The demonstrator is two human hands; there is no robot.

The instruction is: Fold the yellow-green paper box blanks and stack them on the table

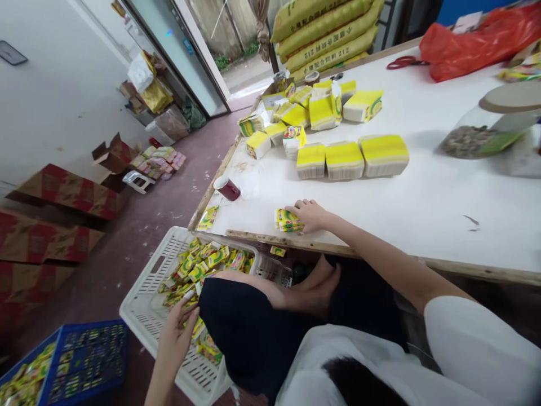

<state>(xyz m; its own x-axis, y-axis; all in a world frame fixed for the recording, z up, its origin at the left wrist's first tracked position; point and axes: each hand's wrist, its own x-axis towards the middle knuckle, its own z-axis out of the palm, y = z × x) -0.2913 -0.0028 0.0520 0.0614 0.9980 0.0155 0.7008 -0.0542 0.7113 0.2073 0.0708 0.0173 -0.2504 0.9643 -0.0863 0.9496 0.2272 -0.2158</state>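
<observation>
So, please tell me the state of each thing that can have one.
Packets at right hand: bunched together
White basket: partly filled
Blue crate: holding packets
Cardboard box: flaps open
Red bag: crumpled
Yellow sacks: piled
Three yellow-topped stacks: in a row

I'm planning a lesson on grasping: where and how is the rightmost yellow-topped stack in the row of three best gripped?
Probably across the near and far sides of the rightmost stack, coming from the right: its left side stands close against the middle stack, while bare table lies to its right. Its layered side suggests loose pieces; press evenly.
</observation>
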